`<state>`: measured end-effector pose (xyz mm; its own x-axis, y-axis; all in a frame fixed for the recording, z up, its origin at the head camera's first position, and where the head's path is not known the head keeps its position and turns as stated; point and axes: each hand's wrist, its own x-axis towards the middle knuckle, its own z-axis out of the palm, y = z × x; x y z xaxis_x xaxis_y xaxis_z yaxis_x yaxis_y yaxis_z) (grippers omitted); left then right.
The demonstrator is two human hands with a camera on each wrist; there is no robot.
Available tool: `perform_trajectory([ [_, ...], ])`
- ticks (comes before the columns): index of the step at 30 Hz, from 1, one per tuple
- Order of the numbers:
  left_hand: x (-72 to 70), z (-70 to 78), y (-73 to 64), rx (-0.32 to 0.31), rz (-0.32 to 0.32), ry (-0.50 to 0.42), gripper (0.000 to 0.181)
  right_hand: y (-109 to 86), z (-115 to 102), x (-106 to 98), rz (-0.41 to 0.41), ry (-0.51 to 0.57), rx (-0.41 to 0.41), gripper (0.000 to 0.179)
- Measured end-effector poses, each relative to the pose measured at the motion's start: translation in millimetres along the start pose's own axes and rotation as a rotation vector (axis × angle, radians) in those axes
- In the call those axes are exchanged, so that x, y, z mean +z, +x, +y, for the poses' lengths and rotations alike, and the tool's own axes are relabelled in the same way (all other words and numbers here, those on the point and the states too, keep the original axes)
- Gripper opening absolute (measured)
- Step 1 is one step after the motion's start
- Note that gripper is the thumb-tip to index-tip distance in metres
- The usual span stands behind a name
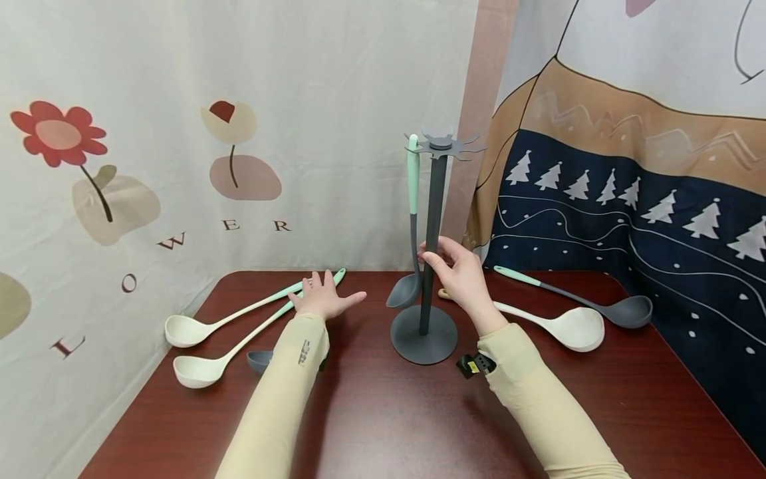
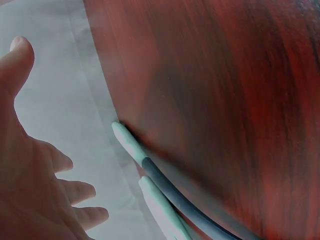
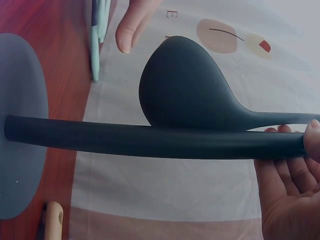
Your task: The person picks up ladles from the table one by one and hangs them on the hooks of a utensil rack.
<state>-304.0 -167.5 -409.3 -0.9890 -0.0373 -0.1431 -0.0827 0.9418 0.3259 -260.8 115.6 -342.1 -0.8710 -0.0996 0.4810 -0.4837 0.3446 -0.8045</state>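
Observation:
A dark grey utensil stand (image 1: 435, 206) with a round base and a hooked top stands upright on the table. From one of its hooks hangs a grey ladle (image 1: 403, 291) with a mint handle, bowl down beside the pole. My right hand (image 1: 468, 283) grips the pole, thumb and fingers on either side, as the right wrist view also shows. Fingers spread, my left hand (image 1: 325, 297) hovers around the mint handles of two white ladles (image 1: 199, 371) and holds nothing. A third, grey ladle (image 1: 259, 360) is mostly hidden by my left sleeve; the left wrist view shows its handle (image 2: 129, 142).
On the right lie a white ladle (image 1: 577, 329) with a beige handle end, partly behind my right hand, and a grey ladle (image 1: 628, 311) with a mint handle. Printed curtains hang behind the dark red table (image 1: 395, 426), close to its back edge.

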Motion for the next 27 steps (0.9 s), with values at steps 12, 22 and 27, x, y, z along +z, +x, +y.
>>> perform_trajectory([
  [12,4.8,-8.1,1.3,-0.05,0.033,0.037,0.113,0.2,0.8,-0.3,0.001,-0.003,0.01,0.02],
  [22,5.6,-14.0,5.0,-0.098,0.065,0.04,0.079,0.3,-0.3,-1.4,-0.001,-0.008,0.003,0.021],
  [27,6.6,-17.7,8.7,-0.116,0.072,0.04,0.067,0.4,0.1,-1.0,0.0,-0.01,0.001,0.021],
])
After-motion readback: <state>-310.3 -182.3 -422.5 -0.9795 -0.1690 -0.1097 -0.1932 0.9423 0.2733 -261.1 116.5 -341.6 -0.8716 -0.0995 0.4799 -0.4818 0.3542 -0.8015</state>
